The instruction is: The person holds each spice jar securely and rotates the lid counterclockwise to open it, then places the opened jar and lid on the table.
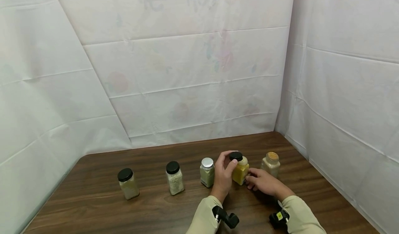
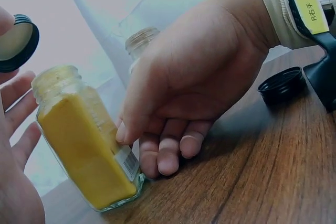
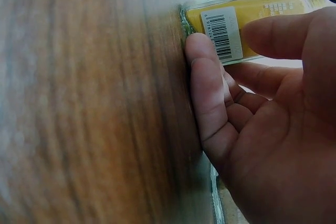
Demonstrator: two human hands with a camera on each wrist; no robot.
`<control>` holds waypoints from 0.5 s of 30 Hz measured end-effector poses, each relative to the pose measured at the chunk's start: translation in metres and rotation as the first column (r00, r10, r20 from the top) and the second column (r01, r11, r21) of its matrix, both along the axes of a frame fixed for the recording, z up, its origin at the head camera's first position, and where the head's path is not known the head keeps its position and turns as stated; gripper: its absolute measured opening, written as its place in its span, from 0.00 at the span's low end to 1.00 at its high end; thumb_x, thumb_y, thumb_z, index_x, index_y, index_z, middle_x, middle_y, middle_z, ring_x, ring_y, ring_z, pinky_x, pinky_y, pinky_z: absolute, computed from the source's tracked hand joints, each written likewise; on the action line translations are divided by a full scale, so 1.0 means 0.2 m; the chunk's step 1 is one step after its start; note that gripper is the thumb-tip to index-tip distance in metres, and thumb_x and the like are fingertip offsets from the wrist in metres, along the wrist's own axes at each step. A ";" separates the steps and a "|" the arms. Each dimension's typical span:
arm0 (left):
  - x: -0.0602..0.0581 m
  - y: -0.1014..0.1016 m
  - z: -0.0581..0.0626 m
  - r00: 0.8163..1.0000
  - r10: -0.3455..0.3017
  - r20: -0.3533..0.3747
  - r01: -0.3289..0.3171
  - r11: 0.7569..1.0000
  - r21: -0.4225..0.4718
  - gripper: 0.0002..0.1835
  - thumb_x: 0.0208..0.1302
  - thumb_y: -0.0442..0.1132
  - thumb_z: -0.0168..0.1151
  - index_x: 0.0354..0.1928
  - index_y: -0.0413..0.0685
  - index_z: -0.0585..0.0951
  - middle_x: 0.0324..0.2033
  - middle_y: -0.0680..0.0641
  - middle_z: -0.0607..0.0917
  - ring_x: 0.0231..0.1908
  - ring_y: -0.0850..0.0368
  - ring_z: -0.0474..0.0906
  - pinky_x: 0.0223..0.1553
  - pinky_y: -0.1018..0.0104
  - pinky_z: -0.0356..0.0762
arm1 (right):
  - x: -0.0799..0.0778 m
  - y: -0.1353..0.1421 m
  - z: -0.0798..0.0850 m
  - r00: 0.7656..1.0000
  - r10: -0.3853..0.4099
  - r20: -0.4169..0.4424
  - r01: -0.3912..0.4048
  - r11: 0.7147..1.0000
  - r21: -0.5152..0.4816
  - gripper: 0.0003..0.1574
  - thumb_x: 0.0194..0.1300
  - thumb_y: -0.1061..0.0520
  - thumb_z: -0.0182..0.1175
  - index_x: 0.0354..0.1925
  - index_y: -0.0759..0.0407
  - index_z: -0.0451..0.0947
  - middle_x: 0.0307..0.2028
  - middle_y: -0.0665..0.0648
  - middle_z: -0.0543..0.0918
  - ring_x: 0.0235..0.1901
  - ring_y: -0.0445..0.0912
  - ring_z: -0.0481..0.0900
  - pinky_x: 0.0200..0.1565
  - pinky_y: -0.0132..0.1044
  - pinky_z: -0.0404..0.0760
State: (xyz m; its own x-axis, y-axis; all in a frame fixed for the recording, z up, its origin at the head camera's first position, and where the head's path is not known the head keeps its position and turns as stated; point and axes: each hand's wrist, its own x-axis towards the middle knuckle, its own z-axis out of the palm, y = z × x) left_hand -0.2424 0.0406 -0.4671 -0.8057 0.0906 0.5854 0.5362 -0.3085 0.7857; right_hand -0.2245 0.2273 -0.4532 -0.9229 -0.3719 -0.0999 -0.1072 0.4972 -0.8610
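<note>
Pinched in my left hand [image 1: 223, 174] is a black screw lid [image 1: 236, 156], lifted off and tilted beside the mouth of a glass jar of yellow powder [image 1: 240, 173]. The lid's pale inside [image 2: 17, 40] faces the jar in the left wrist view. My right hand [image 1: 265, 183] holds the jar low down, its thumb by the barcode label [image 3: 222, 34] and its other fingers curled close over the tabletop. The jar's uncovered neck [image 2: 55, 80] shows powder up near the rim.
Behind the right hand stands a lidless jar with a tan top [image 1: 271, 164]. Another black lid [image 2: 282, 85] lies near the right wrist. Leftward stand a silver-lidded jar [image 1: 207, 173] and two black-lidded jars [image 1: 175, 178]. White cloth [image 1: 199, 64] surrounds the wooden table [image 1: 149, 213].
</note>
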 end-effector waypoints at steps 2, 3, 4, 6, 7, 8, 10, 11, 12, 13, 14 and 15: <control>0.00 0.00 0.00 1.000 0.011 0.001 -0.011 1.000 0.007 0.17 0.70 0.36 0.55 0.57 0.37 0.76 0.52 0.40 0.82 0.52 0.51 0.80 0.54 0.63 0.76 | 0.00 0.00 0.00 1.000 -0.002 0.001 0.002 1.000 0.003 0.19 0.77 0.56 0.51 0.56 0.69 0.73 0.39 0.57 0.80 0.37 0.50 0.82 0.39 0.46 0.81; 0.00 0.00 0.00 1.000 0.017 0.004 -0.017 1.000 0.011 0.17 0.70 0.36 0.55 0.57 0.37 0.76 0.51 0.41 0.82 0.51 0.51 0.80 0.53 0.63 0.76 | 0.00 0.00 0.00 1.000 -0.003 0.002 0.003 1.000 0.003 0.19 0.77 0.56 0.51 0.57 0.69 0.73 0.39 0.57 0.80 0.37 0.50 0.82 0.39 0.46 0.81; 0.00 0.00 0.00 1.000 0.022 0.009 -0.022 1.000 0.013 0.17 0.70 0.37 0.55 0.57 0.37 0.76 0.50 0.41 0.82 0.50 0.51 0.80 0.53 0.63 0.76 | 0.00 0.00 0.00 1.000 -0.004 0.002 0.004 1.000 0.004 0.19 0.77 0.56 0.51 0.57 0.69 0.73 0.39 0.57 0.80 0.37 0.50 0.82 0.39 0.46 0.81; 0.01 0.00 0.01 0.999 0.030 0.020 -0.030 0.999 0.020 0.16 0.69 0.37 0.56 0.56 0.38 0.76 0.48 0.41 0.82 0.49 0.52 0.80 0.52 0.64 0.77 | 0.00 0.00 0.00 1.000 -0.005 0.004 0.005 1.000 0.005 0.19 0.77 0.56 0.51 0.57 0.69 0.73 0.39 0.57 0.80 0.37 0.50 0.82 0.39 0.46 0.81; 0.01 0.00 0.01 0.999 0.035 0.025 -0.036 0.999 0.021 0.16 0.69 0.37 0.56 0.56 0.38 0.76 0.48 0.42 0.82 0.48 0.52 0.80 0.51 0.64 0.77 | 0.00 0.00 0.00 1.000 -0.005 0.005 0.005 1.000 0.004 0.19 0.77 0.56 0.51 0.57 0.69 0.73 0.39 0.57 0.80 0.37 0.50 0.82 0.39 0.46 0.81; 0.01 0.00 0.01 0.999 0.041 0.029 -0.041 0.999 0.022 0.16 0.68 0.37 0.56 0.55 0.38 0.76 0.47 0.42 0.81 0.48 0.52 0.80 0.50 0.64 0.77 | 0.00 0.00 0.00 1.000 -0.006 0.005 0.006 1.000 0.004 0.19 0.77 0.56 0.51 0.57 0.69 0.73 0.39 0.57 0.80 0.37 0.50 0.82 0.39 0.46 0.81; 0.01 0.00 0.01 0.998 0.052 0.032 -0.053 0.998 0.023 0.16 0.68 0.37 0.56 0.55 0.38 0.76 0.47 0.43 0.81 0.47 0.52 0.80 0.50 0.65 0.77 | 0.00 0.00 0.00 1.000 -0.005 0.004 0.005 1.000 0.003 0.19 0.77 0.56 0.51 0.56 0.69 0.73 0.39 0.58 0.80 0.37 0.50 0.82 0.39 0.46 0.81; 0.01 0.00 0.01 0.998 0.058 0.032 -0.059 0.998 0.024 0.16 0.68 0.37 0.57 0.55 0.37 0.76 0.47 0.43 0.81 0.47 0.52 0.80 0.49 0.65 0.77 | 0.00 0.00 0.00 1.000 -0.004 0.004 0.004 1.000 0.004 0.19 0.77 0.56 0.51 0.56 0.69 0.73 0.39 0.58 0.80 0.37 0.50 0.82 0.39 0.46 0.81; 0.01 0.00 0.02 0.997 0.066 0.030 -0.067 0.998 0.022 0.16 0.67 0.37 0.57 0.54 0.37 0.75 0.47 0.42 0.80 0.46 0.52 0.79 0.49 0.65 0.76 | 0.00 0.00 0.00 1.000 -0.003 0.003 0.003 1.000 0.003 0.19 0.77 0.56 0.51 0.56 0.69 0.73 0.39 0.58 0.80 0.37 0.50 0.82 0.39 0.46 0.81; 0.02 0.00 0.02 0.997 0.071 0.029 -0.072 0.997 0.023 0.16 0.67 0.36 0.57 0.54 0.36 0.75 0.47 0.42 0.80 0.46 0.53 0.79 0.49 0.65 0.76 | 0.00 0.00 0.00 1.000 -0.002 0.001 0.002 1.000 0.003 0.18 0.77 0.56 0.51 0.55 0.69 0.73 0.39 0.58 0.80 0.37 0.50 0.82 0.39 0.46 0.81; 0.02 0.00 0.02 0.996 0.083 0.028 -0.084 0.996 0.018 0.16 0.67 0.36 0.58 0.54 0.36 0.75 0.46 0.42 0.80 0.46 0.53 0.79 0.49 0.65 0.76 | 0.00 0.00 0.00 1.000 0.000 0.001 0.000 1.000 0.004 0.18 0.77 0.56 0.51 0.55 0.69 0.73 0.39 0.58 0.80 0.37 0.50 0.82 0.39 0.46 0.81; 0.02 0.00 0.02 0.995 0.100 0.028 -0.100 0.995 0.012 0.16 0.66 0.36 0.58 0.53 0.37 0.76 0.46 0.42 0.80 0.45 0.53 0.79 0.49 0.65 0.75 | 0.00 0.00 0.00 1.000 0.001 -0.001 -0.001 1.000 0.005 0.18 0.77 0.56 0.51 0.55 0.69 0.73 0.39 0.58 0.80 0.37 0.50 0.82 0.39 0.46 0.81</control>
State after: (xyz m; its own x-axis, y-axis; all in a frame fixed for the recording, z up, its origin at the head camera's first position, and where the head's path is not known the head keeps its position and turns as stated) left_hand -0.2380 0.0404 -0.4632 -0.8258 0.0014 0.5639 0.5435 -0.2649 0.7965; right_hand -0.2240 0.2277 -0.4526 -0.9224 -0.3728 -0.1012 -0.1084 0.5014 -0.8584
